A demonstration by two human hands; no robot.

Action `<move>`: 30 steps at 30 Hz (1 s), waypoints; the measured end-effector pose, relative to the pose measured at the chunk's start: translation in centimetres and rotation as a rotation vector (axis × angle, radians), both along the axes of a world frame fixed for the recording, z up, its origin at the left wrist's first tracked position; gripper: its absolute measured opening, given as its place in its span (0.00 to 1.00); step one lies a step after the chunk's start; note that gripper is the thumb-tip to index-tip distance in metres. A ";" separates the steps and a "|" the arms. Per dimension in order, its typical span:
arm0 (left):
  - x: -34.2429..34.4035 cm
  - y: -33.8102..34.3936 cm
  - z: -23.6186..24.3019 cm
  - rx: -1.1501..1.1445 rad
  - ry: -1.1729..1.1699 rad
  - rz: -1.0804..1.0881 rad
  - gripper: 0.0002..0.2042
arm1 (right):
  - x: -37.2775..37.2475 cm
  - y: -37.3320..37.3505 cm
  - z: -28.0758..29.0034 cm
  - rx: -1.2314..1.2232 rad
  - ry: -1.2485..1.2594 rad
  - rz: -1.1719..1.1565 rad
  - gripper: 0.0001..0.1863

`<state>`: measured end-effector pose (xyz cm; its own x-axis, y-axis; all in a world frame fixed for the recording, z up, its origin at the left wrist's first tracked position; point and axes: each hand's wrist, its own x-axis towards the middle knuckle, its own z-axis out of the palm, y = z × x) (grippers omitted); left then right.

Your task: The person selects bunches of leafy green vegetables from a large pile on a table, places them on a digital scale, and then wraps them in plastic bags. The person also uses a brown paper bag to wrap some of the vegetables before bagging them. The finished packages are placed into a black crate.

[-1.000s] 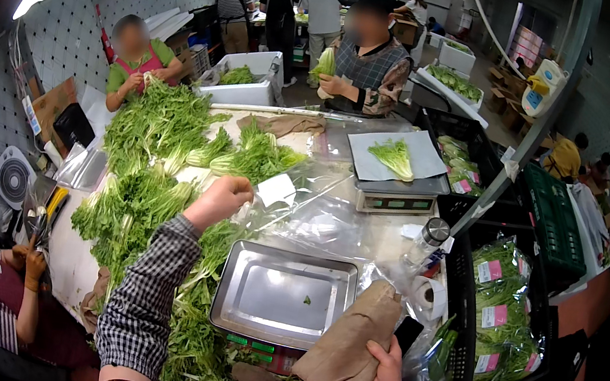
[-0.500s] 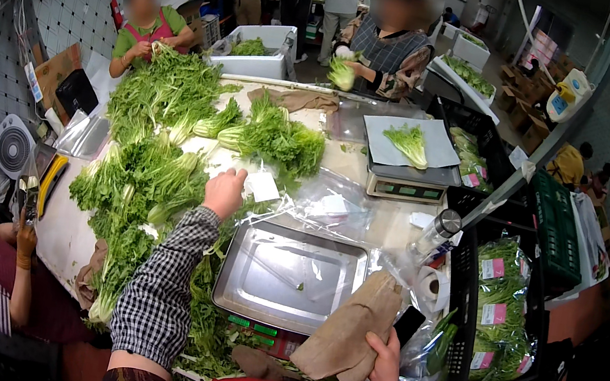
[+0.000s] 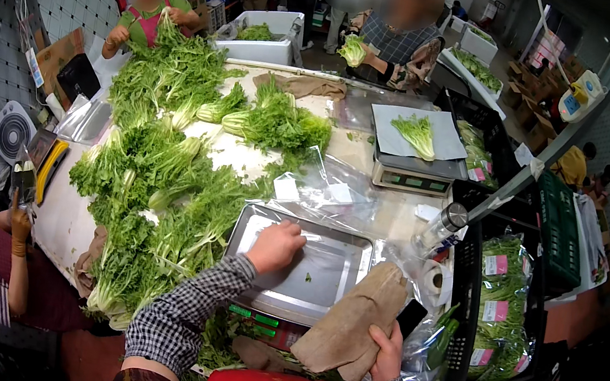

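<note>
My left hand point(image 3: 276, 247) is over the left half of a shallow steel tray point(image 3: 235, 291), its fingers bent and drawn together. Whatever they may be pinching is hidden or too small to name. In my right hand point(image 3: 386, 353) is a folded brown cloth point(image 3: 350, 321), gripped at its right edge with the thumb on top. The cloth overlaps the tray's right front corner. A scale with green digits point(image 3: 266, 321) shows under the tray's front edge. A small green leaf scrap point(image 3: 309, 277) lies in the tray.
Leafy green bunches point(image 3: 165, 168) cover the table's left side. Clear plastic bags point(image 3: 337, 191) lie behind the tray. Another scale point(image 3: 413, 174) holds one bunch. A bottle point(image 3: 445, 225), a paper roll point(image 3: 432, 278) and a black crate point(image 3: 462, 343) of packed greens stand right. Co-workers surround the table.
My left hand has moved right and nearer, from the greens beyond the tray to over the tray. My right hand still holds the brown cloth. The co-worker opposite has moved a held bunch.
</note>
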<state>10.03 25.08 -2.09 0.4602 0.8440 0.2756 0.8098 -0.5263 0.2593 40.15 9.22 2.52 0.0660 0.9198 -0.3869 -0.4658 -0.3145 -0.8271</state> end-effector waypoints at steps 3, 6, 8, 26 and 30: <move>-1.5 2.3 3.6 -0.442 -0.147 0.044 0.10 | 0.3 -0.2 0.0 0.019 -0.011 0.006 0.28; -2.1 3.2 8.9 -0.754 -0.292 -0.098 0.15 | 1.2 -0.1 -1.3 0.044 0.003 -0.015 0.28; -1.9 2.9 9.0 -0.722 -0.106 -0.193 0.18 | 1.4 0.0 -1.3 0.043 0.014 -0.025 0.30; 2.2 -4.6 -1.2 -0.061 -0.053 0.087 0.10 | 3.5 -1.4 -0.5 0.085 0.042 -0.132 0.28; 1.7 -3.8 -2.1 -0.137 -0.167 0.100 0.04 | 2.8 -1.7 0.4 0.114 0.033 -0.106 0.28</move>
<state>11.68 21.28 -4.22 0.3303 0.9177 0.2207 0.7959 -0.3965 0.4575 42.97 7.54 2.90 0.1536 0.9464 -0.2841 -0.5193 -0.1673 -0.8381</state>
